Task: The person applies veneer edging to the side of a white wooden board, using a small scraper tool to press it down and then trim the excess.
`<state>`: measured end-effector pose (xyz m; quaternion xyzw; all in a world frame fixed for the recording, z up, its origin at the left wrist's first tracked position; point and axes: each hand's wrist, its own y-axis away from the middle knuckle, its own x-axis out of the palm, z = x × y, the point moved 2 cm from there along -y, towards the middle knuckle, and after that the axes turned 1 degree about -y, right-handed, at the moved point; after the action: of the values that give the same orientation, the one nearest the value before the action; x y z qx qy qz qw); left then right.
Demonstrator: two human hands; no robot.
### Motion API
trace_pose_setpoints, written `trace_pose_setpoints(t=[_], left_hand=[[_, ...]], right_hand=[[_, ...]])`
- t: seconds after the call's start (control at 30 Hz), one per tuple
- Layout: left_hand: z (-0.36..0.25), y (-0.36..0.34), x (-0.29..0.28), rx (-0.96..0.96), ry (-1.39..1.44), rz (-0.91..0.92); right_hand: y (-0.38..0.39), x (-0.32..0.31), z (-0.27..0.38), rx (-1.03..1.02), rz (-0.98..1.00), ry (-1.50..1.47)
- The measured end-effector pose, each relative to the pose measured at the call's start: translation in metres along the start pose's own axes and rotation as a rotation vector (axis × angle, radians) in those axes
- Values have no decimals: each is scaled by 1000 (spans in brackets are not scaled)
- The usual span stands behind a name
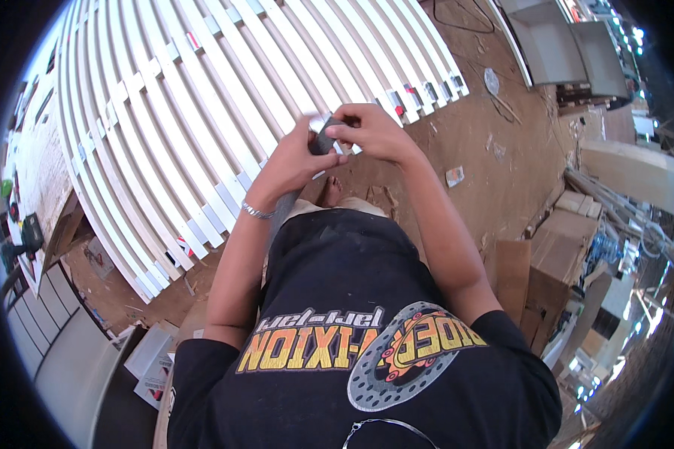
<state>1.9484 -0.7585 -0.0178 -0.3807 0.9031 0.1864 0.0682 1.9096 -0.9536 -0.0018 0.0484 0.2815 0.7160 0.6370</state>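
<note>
Both my hands meet at the near edge of a rack of long white slats. My left hand is closed around a long dark grey strip, which hangs down behind my left forearm. My right hand pinches the upper end of the same strip, thumb on top. A small pale, shiny bit shows at that end between my fingers, too blurred to name. My bare foot shows on the dirt floor below them.
At left stands a pale worktable with a cordless drill, above grey panels. At right are open cabinet boxes, cardboard, boards and piled scrap. The brown floor has scattered debris and a cable.
</note>
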Motion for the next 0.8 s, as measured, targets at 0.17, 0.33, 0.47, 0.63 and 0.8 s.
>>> trace_pose_setpoints(t=[0.17,0.33,0.47,0.63,0.8], left_hand=[[-11,34,6,-183,278,161],[-27,65,26,-155,177,226],[-50,97,42,-154,54,298],[-63,115,58,-78,-76,341],[-29,97,45,-227,17,35]], right_hand=[[21,-3,-12,19,188,-321],[54,8,-29,17,416,-422],[69,22,-71,124,639,-702],[76,64,-115,42,896,-1156],[61,61,-114,-36,532,-1261]])
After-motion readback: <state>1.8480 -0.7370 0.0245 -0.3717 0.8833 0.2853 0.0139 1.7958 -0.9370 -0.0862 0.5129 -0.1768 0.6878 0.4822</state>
